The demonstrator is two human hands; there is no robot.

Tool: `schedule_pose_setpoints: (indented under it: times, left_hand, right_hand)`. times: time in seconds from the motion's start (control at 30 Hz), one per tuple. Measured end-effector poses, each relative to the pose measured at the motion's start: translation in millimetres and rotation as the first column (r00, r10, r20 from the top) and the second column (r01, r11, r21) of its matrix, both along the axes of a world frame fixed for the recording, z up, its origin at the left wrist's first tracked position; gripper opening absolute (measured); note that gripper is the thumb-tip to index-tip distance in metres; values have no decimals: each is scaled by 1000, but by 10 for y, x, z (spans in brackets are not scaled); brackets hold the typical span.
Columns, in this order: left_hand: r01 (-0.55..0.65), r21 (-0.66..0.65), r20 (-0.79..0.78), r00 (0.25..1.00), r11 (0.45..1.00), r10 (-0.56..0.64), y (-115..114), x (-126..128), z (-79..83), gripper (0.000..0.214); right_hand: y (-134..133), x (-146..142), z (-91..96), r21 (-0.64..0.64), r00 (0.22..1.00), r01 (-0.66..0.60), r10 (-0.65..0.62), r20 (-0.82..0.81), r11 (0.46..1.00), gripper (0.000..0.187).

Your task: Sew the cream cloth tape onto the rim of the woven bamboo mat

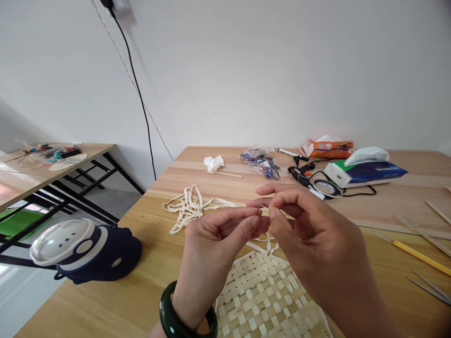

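My left hand [225,234], with a dark green bangle [171,314] at its wrist, is closed in a pinch. A tiny, thin, needle-like thing [260,207] shows at its fingertips. Close beside it, my right hand [313,230] also pinches with thumb and forefinger, the other fingers loosely curled. What it holds is too fine to make out. Below both hands lies a woven mat of pale flat strips [264,291], edged with white tape and partly hidden by my hands. A cream cloth tape [188,209] lies tangled to the left and runs behind my fingers.
Farther back lie crumpled tissue [213,163], a thin stick [228,174], bagged items [260,161], a glue gun [301,173], a tape roll [327,188] and tissue packs [366,169]. Scissors [430,287] and a yellow craft knife [419,256] are right. A navy cap-shaped thing [116,253] sits left.
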State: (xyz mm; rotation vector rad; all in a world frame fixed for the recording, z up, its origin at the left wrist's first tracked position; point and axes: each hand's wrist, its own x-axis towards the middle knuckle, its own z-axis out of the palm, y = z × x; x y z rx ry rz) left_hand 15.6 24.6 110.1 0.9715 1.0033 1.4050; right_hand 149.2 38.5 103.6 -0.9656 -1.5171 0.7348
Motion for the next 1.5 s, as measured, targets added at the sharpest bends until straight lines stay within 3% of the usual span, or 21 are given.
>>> schedule_pose_setpoints:
  times: [1.5]
  left_hand:
    - [-11, -25, -13, 1000, 1000, 11, -21, 13, 17, 10]
  right_hand:
    - [-4, 12, 16, -23, 1000, -9, 9, 19, 1000, 7]
